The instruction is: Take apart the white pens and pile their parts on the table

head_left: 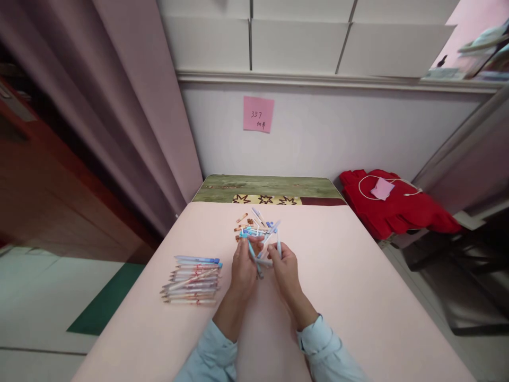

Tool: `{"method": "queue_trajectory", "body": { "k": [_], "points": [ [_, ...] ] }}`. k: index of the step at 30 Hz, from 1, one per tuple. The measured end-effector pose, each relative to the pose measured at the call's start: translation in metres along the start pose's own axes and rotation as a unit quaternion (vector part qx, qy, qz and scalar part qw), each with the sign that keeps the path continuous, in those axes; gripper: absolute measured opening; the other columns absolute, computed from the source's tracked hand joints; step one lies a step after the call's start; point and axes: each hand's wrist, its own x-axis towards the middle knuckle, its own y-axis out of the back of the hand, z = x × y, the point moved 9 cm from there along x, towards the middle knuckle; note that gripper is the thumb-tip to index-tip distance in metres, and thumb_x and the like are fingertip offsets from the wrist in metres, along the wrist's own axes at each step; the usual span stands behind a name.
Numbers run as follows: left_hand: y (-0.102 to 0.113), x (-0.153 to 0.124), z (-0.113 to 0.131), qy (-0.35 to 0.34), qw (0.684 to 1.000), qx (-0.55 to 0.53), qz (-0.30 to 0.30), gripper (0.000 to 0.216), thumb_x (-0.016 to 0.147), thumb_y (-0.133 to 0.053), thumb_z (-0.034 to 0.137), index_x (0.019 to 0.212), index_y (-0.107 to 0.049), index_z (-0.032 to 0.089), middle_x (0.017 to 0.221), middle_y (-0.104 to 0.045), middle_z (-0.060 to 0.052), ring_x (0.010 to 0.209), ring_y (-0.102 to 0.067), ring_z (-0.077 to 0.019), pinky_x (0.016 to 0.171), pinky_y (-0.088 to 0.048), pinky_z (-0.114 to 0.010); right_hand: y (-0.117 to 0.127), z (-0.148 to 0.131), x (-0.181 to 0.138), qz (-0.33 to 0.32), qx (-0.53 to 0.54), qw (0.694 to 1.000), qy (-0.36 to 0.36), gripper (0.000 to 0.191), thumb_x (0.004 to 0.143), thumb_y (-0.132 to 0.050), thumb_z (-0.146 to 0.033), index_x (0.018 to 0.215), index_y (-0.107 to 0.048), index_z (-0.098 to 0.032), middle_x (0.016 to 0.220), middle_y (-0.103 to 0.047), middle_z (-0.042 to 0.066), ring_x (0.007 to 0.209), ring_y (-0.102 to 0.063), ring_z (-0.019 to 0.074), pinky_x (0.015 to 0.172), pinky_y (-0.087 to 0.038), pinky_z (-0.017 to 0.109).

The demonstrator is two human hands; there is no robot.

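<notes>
My left hand (243, 268) is closed around a blue pen part (252, 251), a slim tube that slants down between my two hands. Close by on the right, the fingers of my right hand (286, 269) pinch a pale blue pen barrel (279, 245) that points up and away. Some slim pieces cross between the hands, and which hand holds each of them I cannot tell. Just beyond my fingertips lies a loose heap of pen parts (260, 229), with clear tubes, blue bits and brown bits. Left of my left hand, several pens (191, 286) lie side by side.
The pens and parts rest on a table with a pale pink cover (342, 318). A green patterned surface (274, 185) shows at its far edge. On the wall is a pink note (258, 114). A red cloth (382, 212) with a white cable sits at the right.
</notes>
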Motion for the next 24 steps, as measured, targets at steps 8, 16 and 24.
{"method": "queue_trajectory", "body": {
  "k": [8,16,24],
  "points": [
    [-0.007,-0.010,-0.022,0.099,0.995,-0.031,-0.006,0.043,0.075,-0.069,0.051,0.092,-0.072,0.011,0.092,-0.074,-0.012,0.091,-0.067,-0.0214,0.085,-0.050,-0.030,-0.028,0.010,-0.011,-0.086,-0.011,0.996,-0.019,0.034,0.083,-0.061,-0.046,0.095,-0.071,-0.015,0.078,-0.070,0.003,0.072,-0.062,0.0188,0.066,-0.048,0.027],
    [0.009,-0.010,-0.033,0.110,0.988,-0.087,0.062,0.030,0.070,-0.073,0.041,0.079,-0.068,0.012,0.076,-0.072,-0.008,0.080,-0.069,-0.0208,0.079,-0.053,-0.032,-0.033,-0.007,-0.018,-0.086,-0.210,0.971,0.079,0.036,0.090,-0.049,-0.034,0.117,-0.066,-0.017,0.090,-0.073,0.007,0.074,-0.068,0.0200,0.069,-0.049,0.027],
    [0.019,-0.011,-0.030,0.101,0.985,-0.062,0.129,0.023,0.067,-0.072,0.036,0.070,-0.061,0.015,0.062,-0.065,-0.001,0.063,-0.066,-0.0159,0.064,-0.052,-0.026,-0.040,-0.002,-0.019,-0.097,-0.243,0.961,0.088,0.033,0.090,-0.046,-0.030,0.107,-0.071,-0.018,0.087,-0.074,0.009,0.078,-0.070,0.0218,0.073,-0.051,0.027]
  ]
}}
